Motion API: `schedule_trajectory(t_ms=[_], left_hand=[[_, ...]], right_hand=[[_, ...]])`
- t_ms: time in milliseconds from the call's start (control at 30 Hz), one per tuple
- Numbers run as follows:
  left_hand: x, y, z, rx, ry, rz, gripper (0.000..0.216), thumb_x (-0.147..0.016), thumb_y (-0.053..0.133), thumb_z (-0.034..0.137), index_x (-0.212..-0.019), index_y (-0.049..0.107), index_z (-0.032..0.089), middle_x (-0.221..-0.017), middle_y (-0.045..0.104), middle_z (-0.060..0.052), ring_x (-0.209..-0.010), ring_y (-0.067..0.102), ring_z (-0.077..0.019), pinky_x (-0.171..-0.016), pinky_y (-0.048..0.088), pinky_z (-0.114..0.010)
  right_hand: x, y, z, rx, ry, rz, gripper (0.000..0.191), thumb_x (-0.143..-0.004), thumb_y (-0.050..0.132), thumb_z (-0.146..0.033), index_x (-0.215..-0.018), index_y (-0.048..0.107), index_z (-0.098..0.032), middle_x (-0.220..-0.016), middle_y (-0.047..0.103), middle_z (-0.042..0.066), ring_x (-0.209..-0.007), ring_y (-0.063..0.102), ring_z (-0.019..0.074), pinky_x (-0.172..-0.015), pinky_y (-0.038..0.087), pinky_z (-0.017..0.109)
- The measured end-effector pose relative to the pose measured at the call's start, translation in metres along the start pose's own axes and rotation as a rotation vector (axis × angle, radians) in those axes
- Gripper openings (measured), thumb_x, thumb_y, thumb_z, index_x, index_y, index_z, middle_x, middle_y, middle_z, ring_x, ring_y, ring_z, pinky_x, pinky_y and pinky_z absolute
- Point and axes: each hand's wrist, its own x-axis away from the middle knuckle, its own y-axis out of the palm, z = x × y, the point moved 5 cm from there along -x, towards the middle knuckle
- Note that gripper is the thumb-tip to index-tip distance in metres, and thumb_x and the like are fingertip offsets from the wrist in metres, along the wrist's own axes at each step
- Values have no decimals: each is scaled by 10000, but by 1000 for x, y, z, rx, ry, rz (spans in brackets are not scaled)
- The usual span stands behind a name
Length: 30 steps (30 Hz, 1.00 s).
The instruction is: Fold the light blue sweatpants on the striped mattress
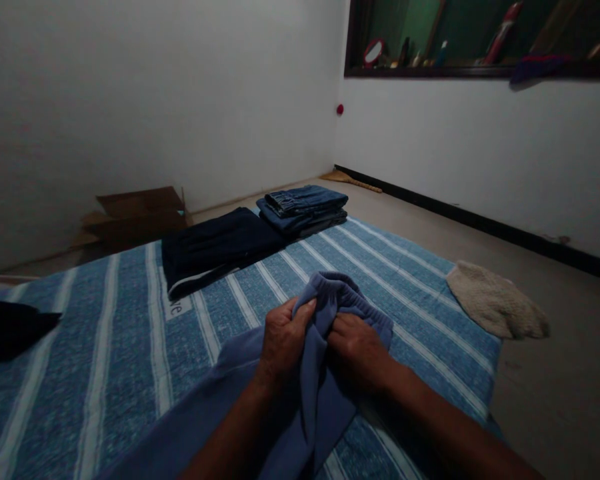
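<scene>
Gripping blue trousers [310, 390] near the gathered waistband [373, 312], the left hand [283, 337] and right hand [360, 350] had their fingers clenched tight above the striped bed [130, 347], and there, beside the folded dark trousers [220, 241], a pale patch [180, 307] read "ve"!

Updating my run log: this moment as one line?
left hand: gripping blue garment; right hand: gripping same garment; folded jeans: on striped sheet

Dim light greys the white wall [180, 100], sinks the dark folded garment [220, 243] into near-black and shadows the creases of the blue garment [300, 407].
</scene>
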Motion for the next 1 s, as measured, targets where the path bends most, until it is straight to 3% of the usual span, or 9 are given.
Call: schedule_trajectory(t_ms=[200,400,600,733,867,1000], left_hand=[[7,7,10,42,-6,-63,285,-762,594,410,-692,642,139,-586,554,21,-535,478,-115,-498,381,-220],[14,14,8,50,-3,-118,298,-774,595,421,-689,650,141,-581,561,18,-525,483,-114,-501,397,-225],[19,21,11,51,12,-148,291,-769,595,400,-780,710,133,-666,634,-19,-618,557,-155,-559,449,-245],[17,22,6,60,25,-144,305,-773,593,408,-802,716,130,-656,632,-24,-617,558,-165,-562,451,-255],[18,25,-9,23,21,-146,298,-791,569,410,-743,677,136,-641,604,-14,-614,546,-159,-578,443,-258],[22,30,-18,-25,49,-181,294,-811,549,409,-708,644,150,-632,559,5,-603,513,-141,-578,423,-248]], right_hand=[[-5,9,13,210,173,-83,214,-886,483,-188,-1033,638,-183,-982,615,106,-849,533,227,-664,398,339],[-16,7,11,239,270,-18,189,-874,485,-222,-977,644,-206,-909,647,90,-839,532,261,-622,371,361],[-13,2,3,211,225,141,168,-877,497,-252,-944,649,-224,-931,662,100,-922,540,290,-759,399,425],[-10,9,16,81,229,200,162,-867,502,-271,-917,646,-214,-930,661,92,-926,557,262,-830,434,408],[-4,16,30,-107,325,269,273,-864,503,-316,-1087,597,-190,-1068,626,104,-989,560,236,-878,457,371],[1,12,28,-130,400,293,364,-839,507,-335,-1172,549,-195,-1112,606,104,-1017,550,250,-895,456,391]])
